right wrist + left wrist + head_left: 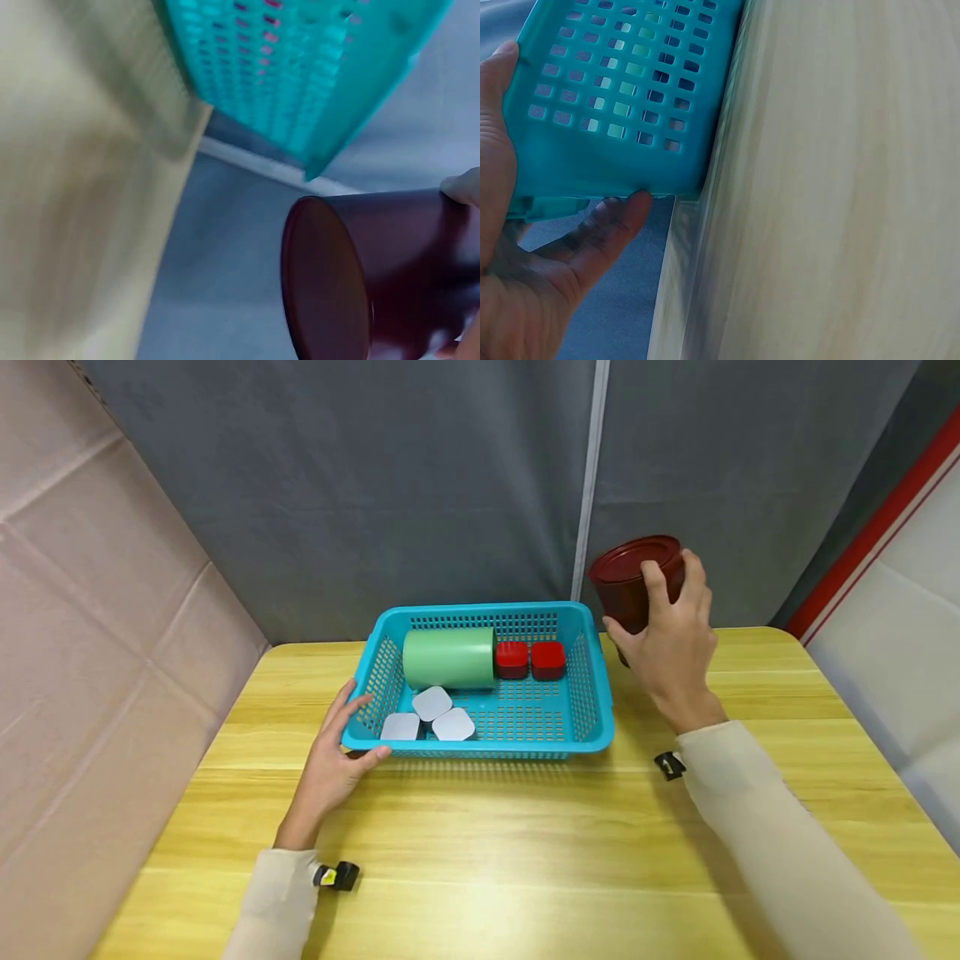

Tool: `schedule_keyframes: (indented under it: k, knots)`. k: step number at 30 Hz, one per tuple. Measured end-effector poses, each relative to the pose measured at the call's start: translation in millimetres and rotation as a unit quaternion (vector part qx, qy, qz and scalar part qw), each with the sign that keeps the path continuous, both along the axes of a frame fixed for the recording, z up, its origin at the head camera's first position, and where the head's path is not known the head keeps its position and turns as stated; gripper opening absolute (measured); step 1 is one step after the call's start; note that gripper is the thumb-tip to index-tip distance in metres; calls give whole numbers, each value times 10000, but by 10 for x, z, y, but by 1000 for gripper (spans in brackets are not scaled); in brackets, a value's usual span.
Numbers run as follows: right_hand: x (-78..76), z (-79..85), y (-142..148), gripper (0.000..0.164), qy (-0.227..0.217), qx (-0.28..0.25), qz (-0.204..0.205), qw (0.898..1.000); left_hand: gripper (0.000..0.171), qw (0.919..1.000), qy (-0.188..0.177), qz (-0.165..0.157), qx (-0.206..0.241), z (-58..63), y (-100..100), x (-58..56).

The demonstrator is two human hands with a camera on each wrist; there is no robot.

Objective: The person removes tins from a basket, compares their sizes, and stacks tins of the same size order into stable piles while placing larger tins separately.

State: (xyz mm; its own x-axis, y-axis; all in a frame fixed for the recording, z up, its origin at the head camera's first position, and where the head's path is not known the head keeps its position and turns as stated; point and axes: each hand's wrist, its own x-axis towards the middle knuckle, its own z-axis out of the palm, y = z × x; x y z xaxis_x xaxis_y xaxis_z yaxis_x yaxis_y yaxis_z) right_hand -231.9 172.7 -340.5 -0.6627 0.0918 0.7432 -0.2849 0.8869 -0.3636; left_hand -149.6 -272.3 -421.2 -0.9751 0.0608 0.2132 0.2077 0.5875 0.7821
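Presently: maroon container (626, 585), clasped by right hand (672, 647); turquoise basket (525, 746), left hand (335, 766) seemingly spread at corner. Judged step: carrying; next calls for lowering.

The basket (480, 747) is turquoise, patterned with rows of small holes. The cylinder (448, 658) is pale green, two blocks (548, 657) red, three tiles (453, 725) white, the container (624, 592) dark maroon. The table (487, 860) is yellow wood-grain, the curtain (375, 485) grey, the sleeves (780, 835) cream.

Head view bright — glare on the tabletop (480, 902) — right-wrist view blurred.
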Motion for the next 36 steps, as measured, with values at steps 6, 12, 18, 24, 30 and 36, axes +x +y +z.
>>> schedule_keyframes:
  k: [6,12,18,24,30,36]
  knots:
    - [-141,-194,114,71,-130,-616,-272,9976,79,10000,18,30,-18,1,-9,-1]
    - [-253,-370,152,72,-193,-1041,-403,9936,78,10000,42,57,-28,0,-15,0]
    - [-348,-532,160,68,-261,-1333,-497,9895,79,10000,57,40,-5,2,-3,5]
    - [-392,-693,178,66,-230,-1404,-592,9881,79,10000,63,57,-10,-6,0,8]
    - [-442,-805,211,68,-417,-1602,-680,9839,79,10000,78,54,0,-15,1,4]
    - [-462,-875,273,67,-440,-1772,-790,9800,78,9999,88,53,-23,-21,6,2]
